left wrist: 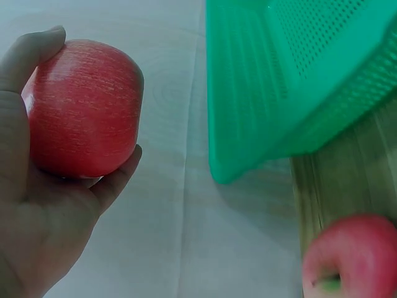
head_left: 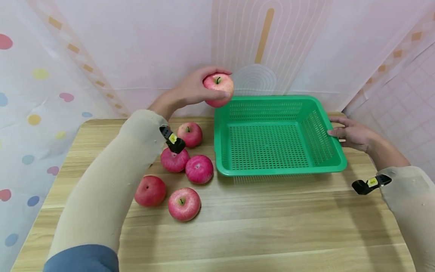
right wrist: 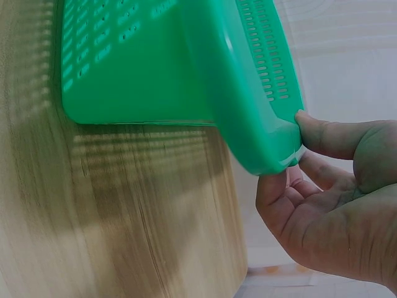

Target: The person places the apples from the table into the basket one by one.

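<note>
So far I am only getting started: my left hand point(head_left: 192, 88) is holding one apple point(head_left: 218, 89) in the air, fingers and thumb curled round it, just over the near-left corner of the green basket point(head_left: 319, 163). In the left wrist view the apple point(left wrist: 84, 108) is sitting snug in my palm, with the basket's corner point(left wrist: 248, 124) just beside it and lower.

My right hand point(head_left: 350, 133) is steadying the basket at its right rim; in the right wrist view my thumb point(right wrist: 329, 133) is lying on top of the rim and my fingers point(right wrist: 282, 189) are curling up under it, so I am pinching the edge.

Nothing is lying inside the basket yet; its mesh floor is bare. Five more apples point(head_left: 184, 204) are waiting in a loose cluster on the wooden table point(head_left: 272, 226), left of the basket. By my reckoning the first apple is about to go in and the other five are all left to move.
</note>
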